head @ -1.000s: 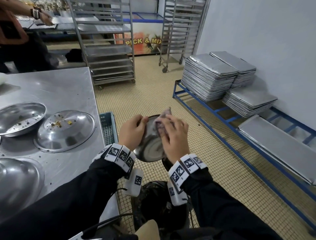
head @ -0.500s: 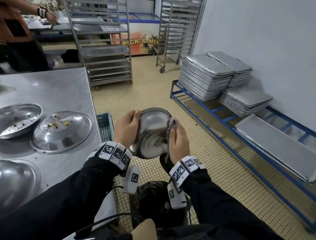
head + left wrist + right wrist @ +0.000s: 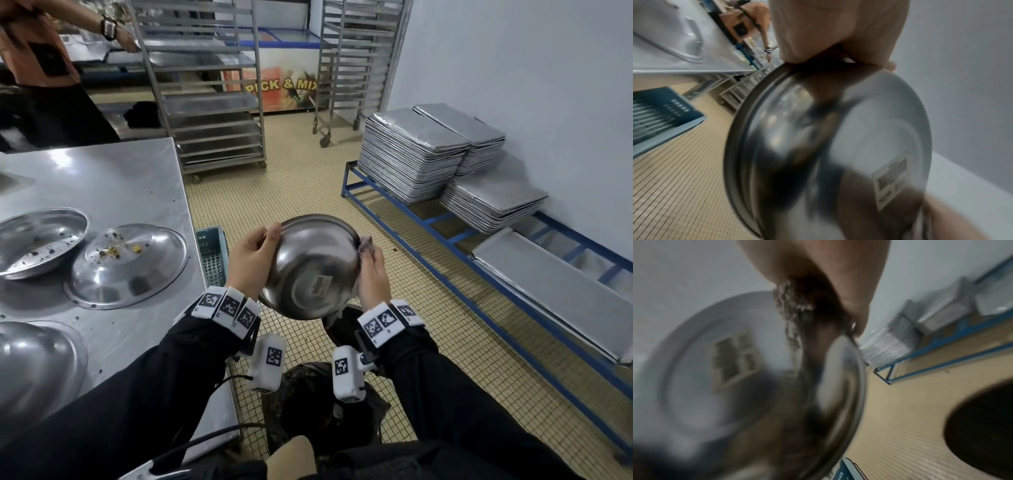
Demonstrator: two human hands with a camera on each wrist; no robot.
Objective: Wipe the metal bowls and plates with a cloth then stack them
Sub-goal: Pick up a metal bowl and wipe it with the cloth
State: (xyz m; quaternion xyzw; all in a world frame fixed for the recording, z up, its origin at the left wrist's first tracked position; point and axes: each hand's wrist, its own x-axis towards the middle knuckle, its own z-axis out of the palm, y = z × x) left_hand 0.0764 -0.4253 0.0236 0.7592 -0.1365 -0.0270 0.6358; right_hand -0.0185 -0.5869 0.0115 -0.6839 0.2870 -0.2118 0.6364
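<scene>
Here we hold the metal bowl [image 3: 313, 267] in the air above the tiled floor [image 3: 428, 335], underside toward us: left hand [image 3: 251, 255] gripping its rim, right hand [image 3: 371, 274] pinching the cloth [image 3: 365, 242] against the opposite edge.

Both arms wear long black sleeves [image 3: 144, 387]. Each wrist carries a white band [image 3: 227, 306] printed with square black-and-white markers. A white camera block [image 3: 269, 363] with one such marker hangs under each wrist, and a dark cable [image 3: 205, 442], perhaps its lead, trails by the left sleeve
</scene>
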